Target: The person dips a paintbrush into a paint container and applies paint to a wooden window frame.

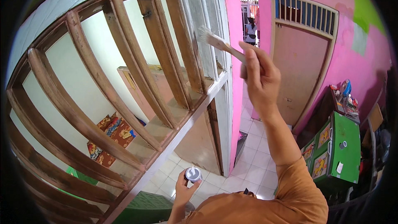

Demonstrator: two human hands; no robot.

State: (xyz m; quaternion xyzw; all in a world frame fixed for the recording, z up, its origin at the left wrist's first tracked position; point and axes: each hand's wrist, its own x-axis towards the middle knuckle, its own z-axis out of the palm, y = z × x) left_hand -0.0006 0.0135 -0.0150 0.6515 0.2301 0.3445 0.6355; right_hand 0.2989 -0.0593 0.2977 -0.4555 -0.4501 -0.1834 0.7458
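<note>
head view, looking down from a raised position beside a door transom. right hand (259, 79) raised, fingers closed around the handle of a brush (215, 41); bristles white, tip touching a slat (191, 45) near the right end of the vent (124, 79). the right-hand slats are white, the rest bare brown wood, tilted and parallel, set in a frame (182, 132) whose lower rail is white. left hand (184, 188) held low near the chest, fingers wrapped around a small can (193, 174), its open top showing pale paint. both arms come out of orange sleeves (298, 191). through the vent, a room with a patterned mat (114, 135). to the right, a pink wall (356, 70), a brown door (298, 74), a green cabinet (344, 153) and a white tiled floor (248, 170). a person (251, 31) stands far off in the passage.
</note>
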